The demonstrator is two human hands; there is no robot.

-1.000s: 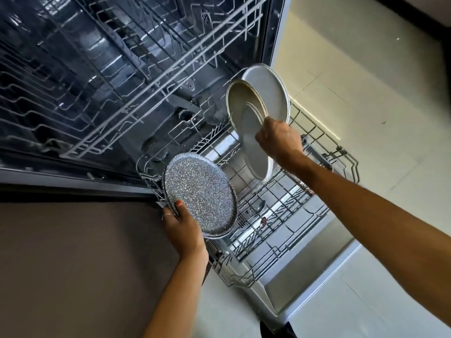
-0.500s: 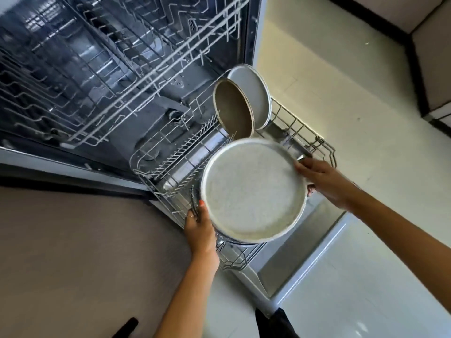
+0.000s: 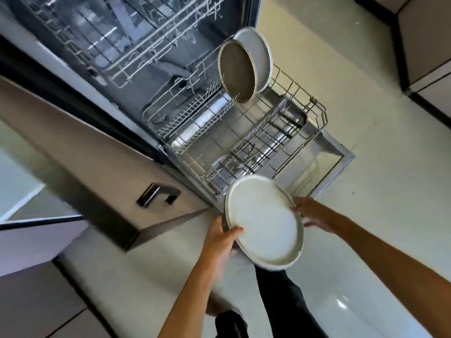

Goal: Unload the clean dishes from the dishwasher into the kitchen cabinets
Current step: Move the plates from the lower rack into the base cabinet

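Observation:
A white round plate (image 3: pixel 264 222) lies face up over a second, darker plate whose edge just shows beneath it. My left hand (image 3: pixel 220 236) grips the stack at its left rim. My right hand (image 3: pixel 313 214) holds the right rim. The stack hangs in front of the pulled-out lower rack (image 3: pixel 246 132) of the open dishwasher. Two more plates stand upright at the rack's far end: a brownish one (image 3: pixel 236 71) and a pale grey one (image 3: pixel 262 53) behind it.
The upper rack (image 3: pixel 136 37) juts out above the lower one. The open dishwasher door (image 3: pixel 327 164) lies flat under the rack. A countertop corner with a dark handle (image 3: pixel 157 193) is on the left. Pale tiled floor (image 3: pixel 366 113) spreads to the right. My dark-clad legs are below.
My right hand lifted a white plate from the rack and laid it over the speckled plate in my left hand. Both hands have drawn the stack back out of the rack toward me.

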